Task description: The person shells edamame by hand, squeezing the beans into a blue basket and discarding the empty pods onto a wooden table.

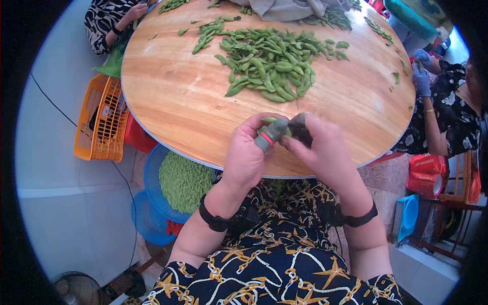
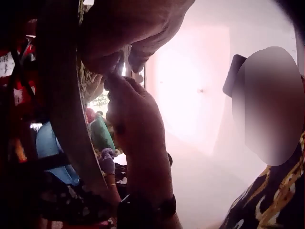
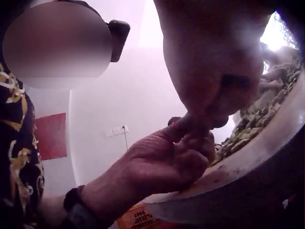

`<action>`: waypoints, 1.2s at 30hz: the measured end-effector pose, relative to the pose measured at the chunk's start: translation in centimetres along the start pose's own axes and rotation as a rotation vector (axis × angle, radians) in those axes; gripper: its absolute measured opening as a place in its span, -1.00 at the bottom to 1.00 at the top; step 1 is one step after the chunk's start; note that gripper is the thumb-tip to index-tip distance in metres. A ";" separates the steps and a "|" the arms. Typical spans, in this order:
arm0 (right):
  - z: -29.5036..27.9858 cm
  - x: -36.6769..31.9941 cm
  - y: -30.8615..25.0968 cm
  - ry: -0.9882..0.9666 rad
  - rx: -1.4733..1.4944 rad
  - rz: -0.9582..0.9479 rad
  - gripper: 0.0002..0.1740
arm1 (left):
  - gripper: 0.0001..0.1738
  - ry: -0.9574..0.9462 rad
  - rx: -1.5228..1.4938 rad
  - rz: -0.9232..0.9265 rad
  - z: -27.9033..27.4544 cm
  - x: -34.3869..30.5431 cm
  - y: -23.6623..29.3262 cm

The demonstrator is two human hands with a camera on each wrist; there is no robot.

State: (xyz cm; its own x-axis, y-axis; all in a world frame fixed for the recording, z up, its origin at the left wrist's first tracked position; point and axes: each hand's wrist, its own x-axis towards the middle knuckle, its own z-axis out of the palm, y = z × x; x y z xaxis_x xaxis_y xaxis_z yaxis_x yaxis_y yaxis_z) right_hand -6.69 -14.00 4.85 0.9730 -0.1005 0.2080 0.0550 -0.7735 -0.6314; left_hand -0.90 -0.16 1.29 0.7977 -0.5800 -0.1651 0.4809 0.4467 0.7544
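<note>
Close over the near edge of the round wooden table, both hands meet at a green soybean pod. My left hand holds the pod in curled fingers, its thumb wearing a grey cover with a red band. From the other side my right hand pinches at it, with a dark cover on one digit. The fingers hide most of the pod. Beyond the hands lies a pile of soybean pods. In both wrist views the fingertips are together and dark.
Below the table's left edge, a blue basin holds shelled green beans. An orange crate stands further left. Grey cloth lies at the far side. People sit at the left and right, one wearing purple gloves.
</note>
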 end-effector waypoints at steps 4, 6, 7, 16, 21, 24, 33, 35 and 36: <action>-0.6 -0.7 0.3 -0.235 0.692 0.285 -0.82 | -0.85 -0.002 -0.059 0.049 -0.5 -0.1 -0.5; -0.5 -1.3 0.9 -0.398 1.036 0.374 -0.77 | -0.84 -0.008 -0.039 0.058 -0.7 -0.1 -0.8; -0.4 -1.5 1.1 -0.397 1.039 0.373 -0.77 | -0.83 -0.017 -0.022 0.069 -0.7 -0.2 -0.9; 0.2 -2.2 1.5 -0.374 1.173 0.455 -0.80 | -0.88 0.009 0.128 0.226 0.4 -0.6 -1.8; 0.4 -2.5 1.6 -0.392 1.223 0.497 -0.81 | -0.90 -0.205 -0.091 -0.066 -0.5 -0.5 -0.4; 0.8 -2.2 1.3 -0.237 0.824 0.365 -0.82 | -0.90 -0.133 0.054 0.008 0.4 -0.6 -0.7; 1.3 -1.3 1.8 -0.065 0.822 0.422 -0.85 | -0.73 0.025 0.217 0.137 0.7 -0.2 -1.3; 0.8 -1.2 1.8 -0.143 0.870 0.446 -0.85 | -0.68 0.021 0.138 0.053 0.3 0.0 -0.8; 0.5 -1.2 1.7 -0.215 0.922 0.475 -0.84 | -0.66 -0.040 -0.008 -0.030 -0.2 0.0 -0.6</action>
State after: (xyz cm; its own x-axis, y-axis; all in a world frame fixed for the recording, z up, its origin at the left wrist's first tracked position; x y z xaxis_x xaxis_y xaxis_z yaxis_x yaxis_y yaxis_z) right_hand -7.61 -14.89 3.11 0.9534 -0.0856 -0.2892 -0.2807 0.0992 -0.9547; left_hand -1.12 -0.22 0.74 0.7678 -0.6198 -0.1623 0.5078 0.4342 0.7441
